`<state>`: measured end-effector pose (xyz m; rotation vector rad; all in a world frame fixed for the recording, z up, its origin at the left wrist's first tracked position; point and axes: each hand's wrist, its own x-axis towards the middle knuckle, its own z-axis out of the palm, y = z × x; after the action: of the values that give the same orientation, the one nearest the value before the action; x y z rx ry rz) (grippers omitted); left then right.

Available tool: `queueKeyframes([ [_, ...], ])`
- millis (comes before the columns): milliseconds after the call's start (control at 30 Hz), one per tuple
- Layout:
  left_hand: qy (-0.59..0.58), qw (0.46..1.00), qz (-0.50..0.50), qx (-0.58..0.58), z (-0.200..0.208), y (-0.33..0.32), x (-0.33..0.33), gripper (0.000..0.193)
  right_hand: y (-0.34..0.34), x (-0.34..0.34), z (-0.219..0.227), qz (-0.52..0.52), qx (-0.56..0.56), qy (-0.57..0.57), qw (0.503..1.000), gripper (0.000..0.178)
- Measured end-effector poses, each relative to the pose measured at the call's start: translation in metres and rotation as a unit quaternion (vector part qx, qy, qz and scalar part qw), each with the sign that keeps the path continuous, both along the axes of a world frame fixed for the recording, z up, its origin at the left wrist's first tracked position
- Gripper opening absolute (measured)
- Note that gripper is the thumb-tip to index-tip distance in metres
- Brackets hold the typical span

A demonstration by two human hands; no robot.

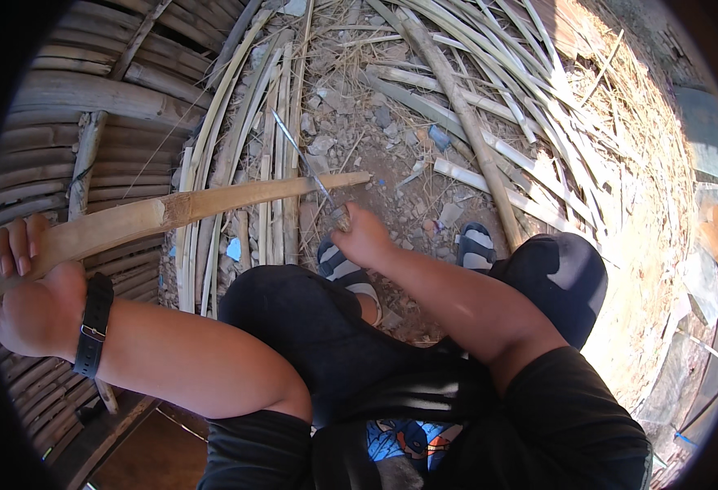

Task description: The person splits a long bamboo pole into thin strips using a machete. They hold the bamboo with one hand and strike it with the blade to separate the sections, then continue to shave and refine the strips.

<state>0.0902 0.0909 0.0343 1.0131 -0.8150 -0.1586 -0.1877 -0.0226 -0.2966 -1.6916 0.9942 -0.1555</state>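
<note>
My left hand (pixel 28 294), with a black watch strap on the wrist, grips the near end of a long pale bamboo slat (pixel 179 210). The slat runs from the left toward the middle, its far end over the dirt. My right hand (pixel 364 237) is closed around the handle of a thin metal blade (pixel 300 155). The blade points up and away, its lower part crossing the slat's far end. My knees in dark shorts and striped sandals are just below the hands.
Split bamboo strips (pixel 236 147) lie in bundles on the stony ground (pixel 375 122). A thick bamboo pole (pixel 465 122) runs diagonally at centre right among more strips. A platform of round bamboo poles (pixel 89 98) sits at the left. Dry straw (pixel 644 188) covers the right side.
</note>
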Motion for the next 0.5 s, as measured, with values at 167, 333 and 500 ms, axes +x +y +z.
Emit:
queueKeyframes([
  [167, 0.009, 0.999, -0.035, -0.029, -0.004, 0.000, -0.003, 0.019, -0.002, 0.013, 0.053, 0.066, 0.059, -0.069, 0.994, 0.046],
  [333, 0.006, 0.999, -0.031, -0.018, -0.002, -0.004, -0.001, 0.017, 0.005, -0.003, -0.007, 0.025, 0.021, -0.046, 0.998, 0.043],
  [500, 0.027, 0.999, -0.026, -0.017, -0.006, 0.013, 0.016, 0.019, -0.007, -0.007, -0.003, 0.035, 0.043, 0.061, 0.997, 0.044],
])
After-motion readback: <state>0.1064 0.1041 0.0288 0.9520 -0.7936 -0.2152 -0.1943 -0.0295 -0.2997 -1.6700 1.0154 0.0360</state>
